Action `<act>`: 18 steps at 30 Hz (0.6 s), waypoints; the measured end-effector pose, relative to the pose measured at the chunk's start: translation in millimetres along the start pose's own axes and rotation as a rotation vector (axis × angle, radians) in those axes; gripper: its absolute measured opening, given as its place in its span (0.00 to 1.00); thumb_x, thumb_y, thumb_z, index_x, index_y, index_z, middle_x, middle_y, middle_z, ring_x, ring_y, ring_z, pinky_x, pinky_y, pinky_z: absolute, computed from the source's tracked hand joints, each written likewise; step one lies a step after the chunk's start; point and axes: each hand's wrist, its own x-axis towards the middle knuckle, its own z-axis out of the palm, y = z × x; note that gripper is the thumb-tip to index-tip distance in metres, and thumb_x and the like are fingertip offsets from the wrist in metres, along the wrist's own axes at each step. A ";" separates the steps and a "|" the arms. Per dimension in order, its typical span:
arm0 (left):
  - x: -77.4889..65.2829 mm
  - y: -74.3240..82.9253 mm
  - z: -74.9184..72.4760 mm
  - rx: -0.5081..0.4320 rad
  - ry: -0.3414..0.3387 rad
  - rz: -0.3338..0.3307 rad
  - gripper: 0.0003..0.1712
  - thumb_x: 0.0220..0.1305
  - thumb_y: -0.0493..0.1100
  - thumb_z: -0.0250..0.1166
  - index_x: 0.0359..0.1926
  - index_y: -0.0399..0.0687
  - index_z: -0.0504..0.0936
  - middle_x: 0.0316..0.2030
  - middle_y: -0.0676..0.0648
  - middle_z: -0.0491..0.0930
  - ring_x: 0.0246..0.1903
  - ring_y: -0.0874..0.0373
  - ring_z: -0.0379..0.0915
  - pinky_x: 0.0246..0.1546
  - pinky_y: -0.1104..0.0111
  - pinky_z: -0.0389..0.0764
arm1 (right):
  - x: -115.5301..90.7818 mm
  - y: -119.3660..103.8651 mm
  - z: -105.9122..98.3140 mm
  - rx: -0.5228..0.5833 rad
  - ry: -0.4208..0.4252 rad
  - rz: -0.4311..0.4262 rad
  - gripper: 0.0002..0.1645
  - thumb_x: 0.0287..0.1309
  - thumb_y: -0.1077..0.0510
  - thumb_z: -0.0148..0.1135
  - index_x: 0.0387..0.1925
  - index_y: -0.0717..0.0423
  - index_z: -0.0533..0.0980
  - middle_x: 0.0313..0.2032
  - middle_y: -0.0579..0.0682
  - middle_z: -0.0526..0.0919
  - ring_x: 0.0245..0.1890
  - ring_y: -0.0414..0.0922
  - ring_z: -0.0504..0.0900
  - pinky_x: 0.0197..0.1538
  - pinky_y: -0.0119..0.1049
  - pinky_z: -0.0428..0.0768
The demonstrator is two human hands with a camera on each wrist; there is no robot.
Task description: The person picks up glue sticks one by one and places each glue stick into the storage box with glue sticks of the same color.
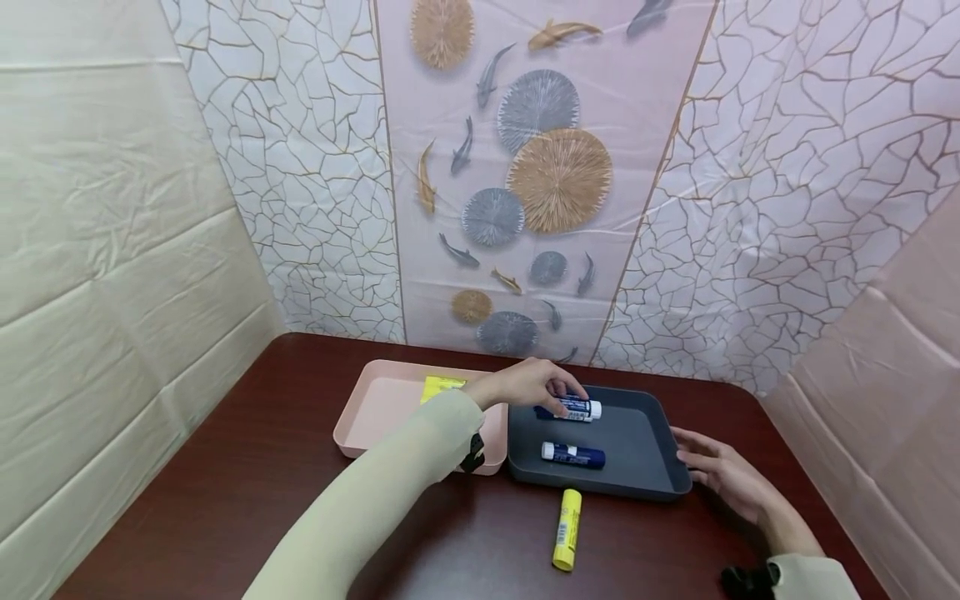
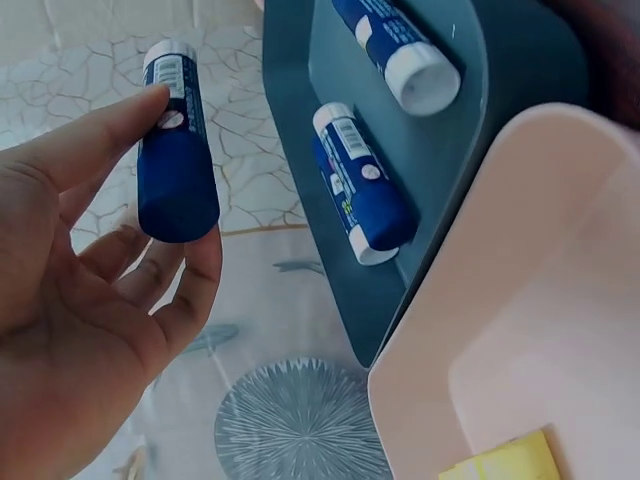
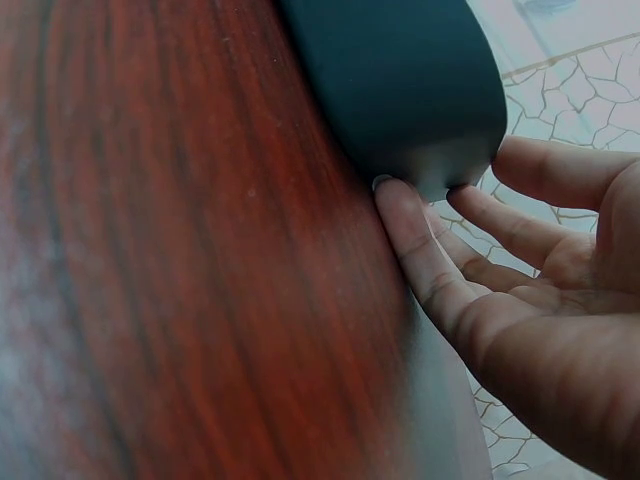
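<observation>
My left hand (image 1: 528,383) is over the far left part of the dark grey tray (image 1: 637,483). It pinches a blue glue stick (image 2: 178,170) with a white end between thumb and fingers. Below it in the tray lie two more blue glue sticks (image 2: 362,185), one overlapping the other, and partly hidden by the hand in the head view. Another blue glue stick (image 1: 573,455) with a white cap lies nearer the tray's front. My right hand (image 1: 731,475) touches the tray's right side with its fingertips, fingers only slightly bent.
A pink tray (image 1: 360,412) stands against the grey tray's left side, with something yellow (image 1: 441,386) in it, partly covered by the left arm. In front of the grey tray, a yellow glue stick (image 1: 567,530) lies on the dark red-brown table (image 1: 262,467). Patterned cloth hangs behind.
</observation>
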 end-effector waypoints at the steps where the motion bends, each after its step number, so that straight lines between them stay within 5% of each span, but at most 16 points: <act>1: 2.6 -0.9 -0.5 0.002 -0.008 -0.003 0.21 0.68 0.44 0.73 0.62 0.59 0.86 0.50 0.53 0.82 0.48 0.65 0.77 0.46 0.73 0.78 | -0.2 -0.2 0.0 0.001 0.001 0.002 0.45 0.79 0.52 0.55 0.82 0.65 0.45 0.73 0.68 0.61 0.54 0.37 0.81 0.56 0.38 0.81; 12: 25.5 -7.2 3.8 0.003 -0.073 -0.029 0.22 0.68 0.45 0.73 0.62 0.59 0.85 0.49 0.54 0.82 0.46 0.65 0.77 0.44 0.72 0.78 | 0.0 2.0 -2.5 0.011 -0.013 0.004 0.45 0.79 0.53 0.54 0.82 0.65 0.44 0.75 0.70 0.57 0.55 0.36 0.81 0.57 0.38 0.82; 18: 35.9 -7.8 10.9 0.078 -0.094 -0.024 0.21 0.70 0.44 0.71 0.63 0.56 0.85 0.46 0.53 0.84 0.39 0.64 0.78 0.41 0.74 0.77 | 0.1 1.9 -2.5 0.007 -0.013 0.002 0.45 0.79 0.52 0.54 0.82 0.65 0.44 0.75 0.70 0.58 0.55 0.37 0.81 0.57 0.39 0.81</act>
